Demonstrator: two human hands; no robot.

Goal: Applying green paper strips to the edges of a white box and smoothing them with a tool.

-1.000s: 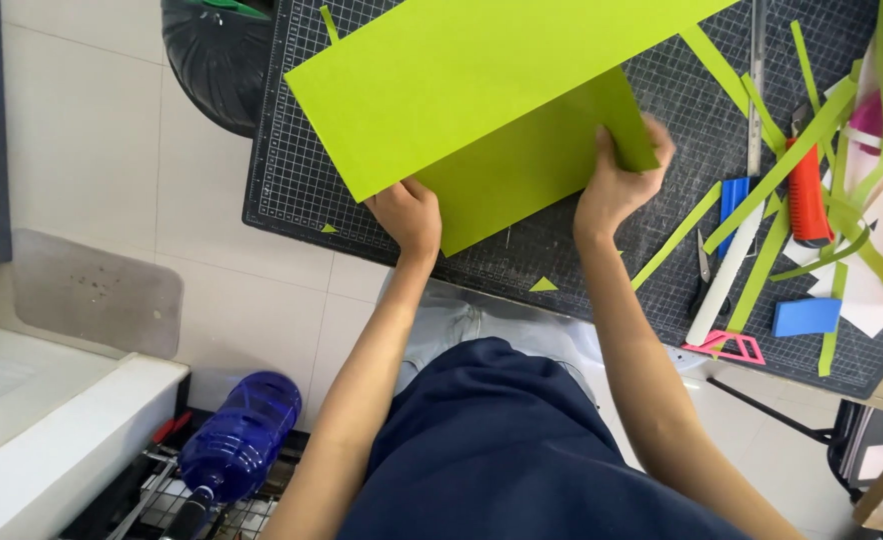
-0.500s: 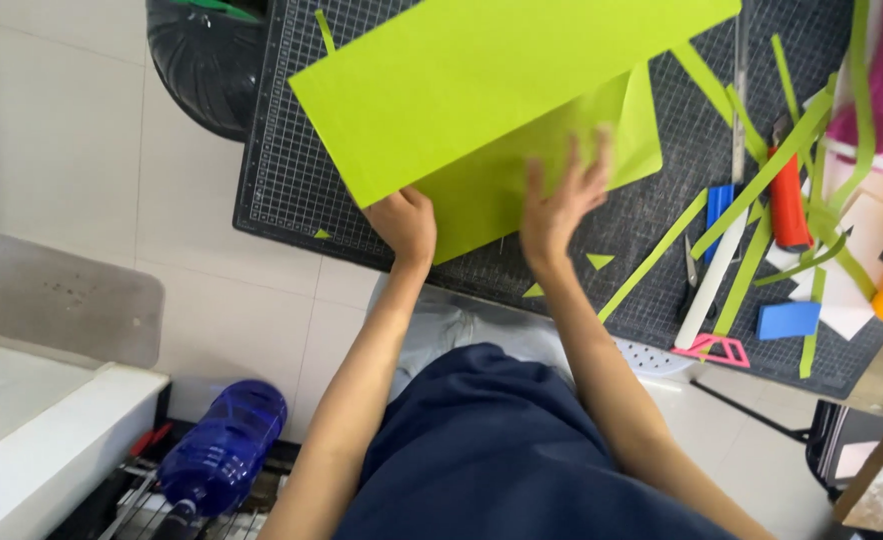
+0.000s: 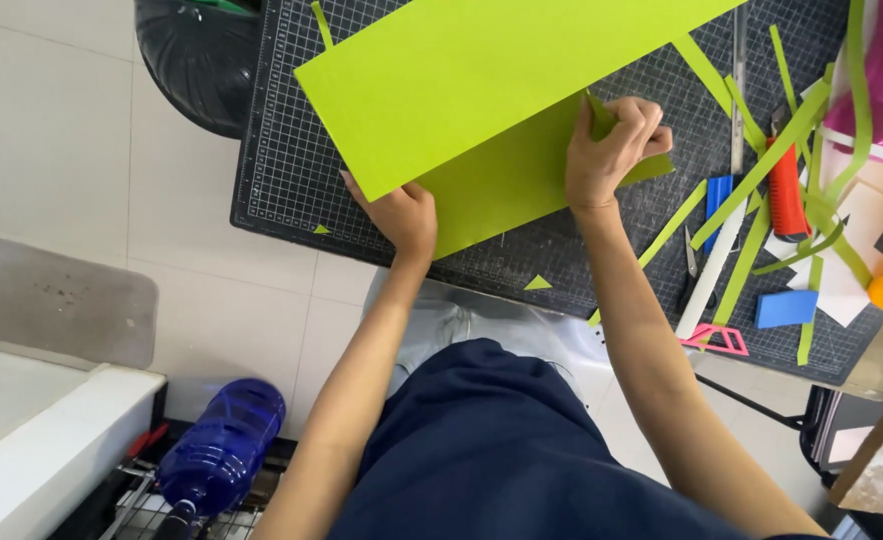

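Left hand (image 3: 402,215) lay flat, pressing the near edge of the folded green paper (image 3: 482,90) on the cutting mat (image 3: 292,170). Right hand (image 3: 612,150) pinched the paper's folded corner. Paper strips (image 3: 752,180) and a red cutter (image 3: 787,195) lay beyond its right.
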